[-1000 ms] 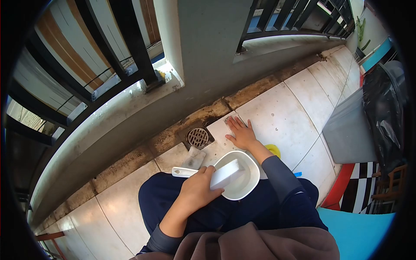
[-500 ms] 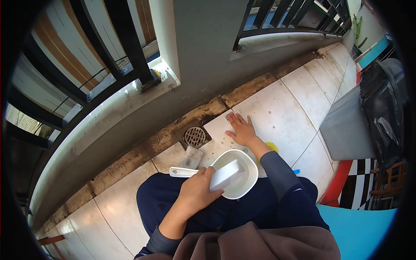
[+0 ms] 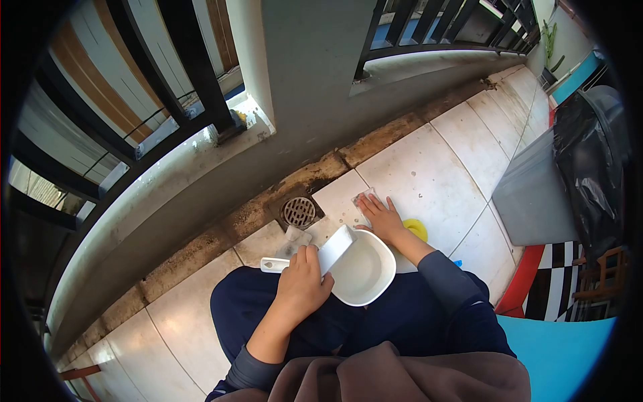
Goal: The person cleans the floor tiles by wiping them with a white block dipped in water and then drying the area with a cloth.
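My left hand is closed around a white rectangular block that looks like a foam sponge, tilted up over the rim of a white dipper. Cloudy whitish liquid shows in the dipper, which sits at my lap; its handle passes behind my left hand, and I cannot tell whether the fingers touch it. My right hand lies flat, fingers spread, on a thin whitish pad against the floor tile. Next to that wrist is a yellow round object, partly hidden by the arm.
A round floor drain lies by the wall, with a greyish-white crumpled piece near it. A dirty gutter strip follows the wall base. At right stands a grey bin with a black bag. Dark railings top the wall.
The white block has been raised from inside the dipper to above its rim. My right hand has slid slightly back toward me and right, together with the pad, uncovering more of the yellow object.
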Demonstrator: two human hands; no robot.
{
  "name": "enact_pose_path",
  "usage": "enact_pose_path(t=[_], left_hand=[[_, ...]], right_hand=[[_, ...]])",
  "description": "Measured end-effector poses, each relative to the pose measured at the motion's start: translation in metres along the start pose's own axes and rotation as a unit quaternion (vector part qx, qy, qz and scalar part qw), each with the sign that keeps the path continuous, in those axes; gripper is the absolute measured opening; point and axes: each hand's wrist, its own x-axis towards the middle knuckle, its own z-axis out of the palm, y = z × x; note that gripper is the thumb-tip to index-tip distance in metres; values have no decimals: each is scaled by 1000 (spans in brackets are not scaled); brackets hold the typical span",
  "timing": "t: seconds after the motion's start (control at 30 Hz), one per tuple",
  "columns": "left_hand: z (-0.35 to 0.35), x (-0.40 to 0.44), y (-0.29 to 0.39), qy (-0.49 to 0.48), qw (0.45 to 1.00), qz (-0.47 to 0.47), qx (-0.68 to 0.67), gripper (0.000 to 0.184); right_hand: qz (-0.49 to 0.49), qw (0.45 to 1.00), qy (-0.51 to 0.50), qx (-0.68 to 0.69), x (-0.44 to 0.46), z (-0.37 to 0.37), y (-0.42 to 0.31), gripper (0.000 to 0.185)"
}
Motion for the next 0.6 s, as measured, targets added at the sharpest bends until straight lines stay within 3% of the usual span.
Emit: enact_pose_path(t=[0.13, 0.33, 0.53, 0.6], left_hand=[[16, 2, -1, 32, 999, -4, 30, 52], [10, 0, 9, -12, 994, -37, 106, 74], [6, 1, 13, 10, 995, -55, 86, 80], [4, 1, 14, 60, 994, -32, 81, 79]], right_hand=[[4, 1000, -3, 4, 3, -7, -1, 73], [38, 998, 46, 22, 39, -6, -1, 71], [63, 995, 50, 60, 56, -12, -4, 70], [58, 996, 45, 46, 51, -9, -4, 70]])
